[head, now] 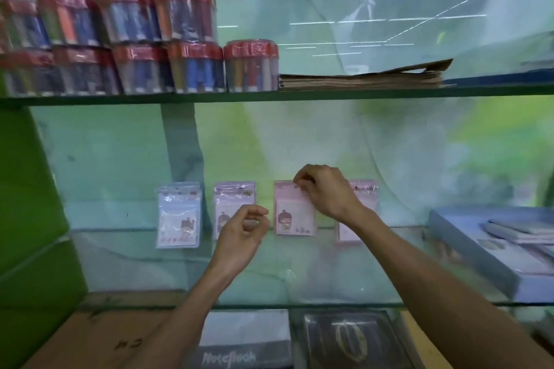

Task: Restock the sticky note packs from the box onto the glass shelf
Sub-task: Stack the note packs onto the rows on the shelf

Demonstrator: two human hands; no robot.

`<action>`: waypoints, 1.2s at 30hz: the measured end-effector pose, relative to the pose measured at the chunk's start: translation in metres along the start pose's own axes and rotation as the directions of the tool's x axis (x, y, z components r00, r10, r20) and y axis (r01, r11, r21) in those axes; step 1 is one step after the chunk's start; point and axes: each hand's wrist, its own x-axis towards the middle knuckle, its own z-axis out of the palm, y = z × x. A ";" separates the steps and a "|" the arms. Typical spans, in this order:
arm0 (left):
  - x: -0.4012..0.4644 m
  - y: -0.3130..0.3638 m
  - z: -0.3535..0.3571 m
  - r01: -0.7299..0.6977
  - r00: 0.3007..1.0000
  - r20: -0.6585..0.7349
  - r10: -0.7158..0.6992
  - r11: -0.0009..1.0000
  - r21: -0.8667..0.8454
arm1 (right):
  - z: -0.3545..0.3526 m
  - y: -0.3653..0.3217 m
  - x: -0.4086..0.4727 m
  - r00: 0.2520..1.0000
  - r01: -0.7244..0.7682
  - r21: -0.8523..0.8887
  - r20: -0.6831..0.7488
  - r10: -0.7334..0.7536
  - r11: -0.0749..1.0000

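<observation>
right hand (325, 192): fingers pinching top edge of pink pack (292, 211), mid-frame, upright at shelf (329, 278) back
left hand (239, 234): loosely curled, holding nothing
tip: I'd lean pack back, match row spacing, then release

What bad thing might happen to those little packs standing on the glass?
The right hand pinches the top of the third pink pack, which stands upright against the back wall; letting go carelessly may tip it forward. The right forearm crosses in front of the fourth pack and might knock it over. The left hand hovers close to the second pack and may bump it.
</observation>
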 end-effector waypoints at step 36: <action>-0.001 0.093 0.265 0.147 0.908 0.419 0.026 0.915 -0.376 | -0.192 0.255 -0.160 0.713 -0.500 -0.601 0.122 0.691 0.623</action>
